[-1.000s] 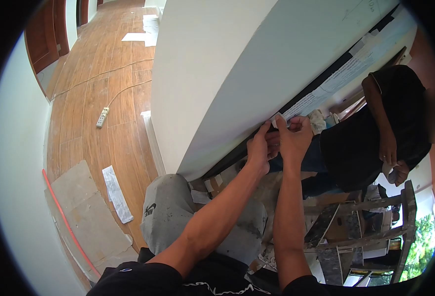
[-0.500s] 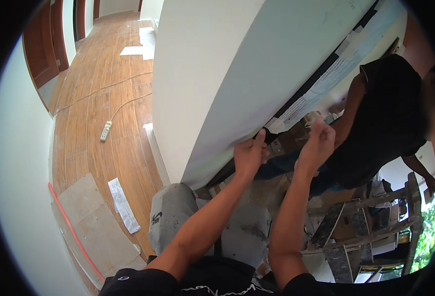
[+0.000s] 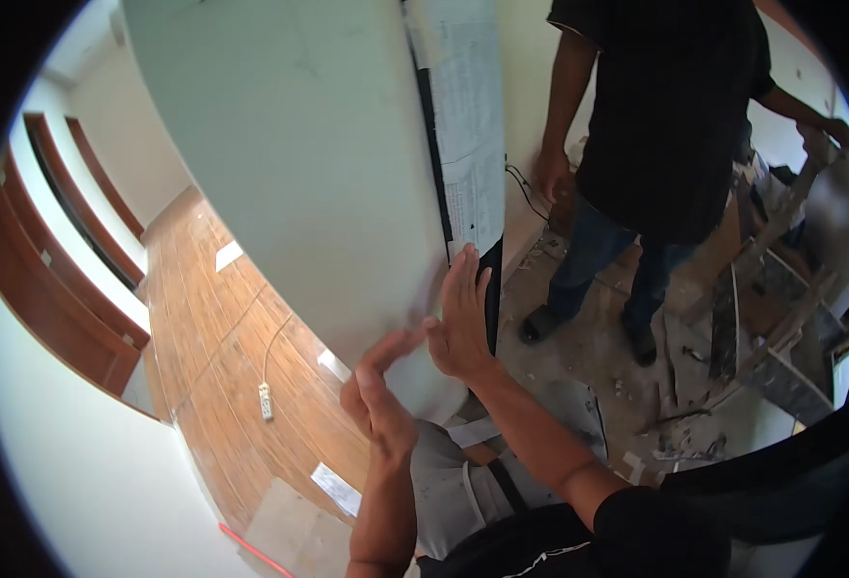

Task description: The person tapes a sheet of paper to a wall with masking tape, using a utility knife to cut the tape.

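My right hand (image 3: 463, 323) is flat with its fingers stretched up. It lies against the edge of a white wall column (image 3: 299, 173), next to a black frame strip (image 3: 434, 193) and the printed protective paper (image 3: 468, 125) that covers it. My left hand (image 3: 381, 390) is lower and to the left, open, with its fingertips on the white surface; it is slightly blurred. Neither hand holds anything. My grey trousers (image 3: 444, 482) show below both arms.
A co-worker in a black shirt and jeans (image 3: 656, 116) stands close on the right, on a dusty floor with debris (image 3: 627, 385). A paint-stained wooden trestle (image 3: 781, 308) is at far right. A power strip (image 3: 265, 400) and paper sheets (image 3: 336, 488) lie on the wood floor, and brown doors (image 3: 49, 289) line the left wall.
The view has swung round sharply. Both hands have let go of the paper's edge and now lie open and flat on the wall. The co-worker now stands upright on the right.
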Demonstrator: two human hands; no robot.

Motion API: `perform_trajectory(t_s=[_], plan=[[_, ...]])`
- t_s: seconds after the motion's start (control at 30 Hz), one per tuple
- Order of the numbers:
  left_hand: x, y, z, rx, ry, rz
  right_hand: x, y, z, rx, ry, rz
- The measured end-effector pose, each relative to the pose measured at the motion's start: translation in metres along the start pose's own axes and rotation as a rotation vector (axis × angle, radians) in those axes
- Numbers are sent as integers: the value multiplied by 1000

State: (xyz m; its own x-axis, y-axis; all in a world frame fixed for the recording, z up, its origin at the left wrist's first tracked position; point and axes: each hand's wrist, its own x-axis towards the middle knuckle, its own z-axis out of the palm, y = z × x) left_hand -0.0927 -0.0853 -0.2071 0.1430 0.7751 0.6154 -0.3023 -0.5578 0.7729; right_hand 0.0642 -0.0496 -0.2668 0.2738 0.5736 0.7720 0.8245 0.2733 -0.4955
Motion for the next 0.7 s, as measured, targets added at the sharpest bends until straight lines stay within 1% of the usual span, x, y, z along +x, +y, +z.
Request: perform_trajectory(t_s=[0.07,0.13,0.2,0.23,0.3,0.33,0.4,0.43,0.5,0.67,0.7], plan=[[-36,-9,-14,177,-23,-47,3,4,10,19,63,14],[-75,-23,-26,287,-87,-240,8,5,14,42,107,15],[-122,-61,-43,368,-120,-393,8,4,7,279,108,22],[-141,-73,-54,370,-123,-393,7,3,2,280,111,24],[-168,-92,-70,660,-272,-376,6,4,-7,373,160,-8],[-178,-98,-73,658,-276,-375,6,4,-5,369,163,-7],[-193,-103,-73,759,-296,-306,6,1,1,320,117,10],[-192,-101,-73,751,-325,-322,9,0,1,320,123,2],[-190,-106,-71,748,-327,-327,10,-2,-2,332,81,58],[-193,-104,-74,739,-352,-308,11,-5,-28,292,35,17],[-192,-105,-75,747,-359,-329,17,-10,-34,269,34,17]])
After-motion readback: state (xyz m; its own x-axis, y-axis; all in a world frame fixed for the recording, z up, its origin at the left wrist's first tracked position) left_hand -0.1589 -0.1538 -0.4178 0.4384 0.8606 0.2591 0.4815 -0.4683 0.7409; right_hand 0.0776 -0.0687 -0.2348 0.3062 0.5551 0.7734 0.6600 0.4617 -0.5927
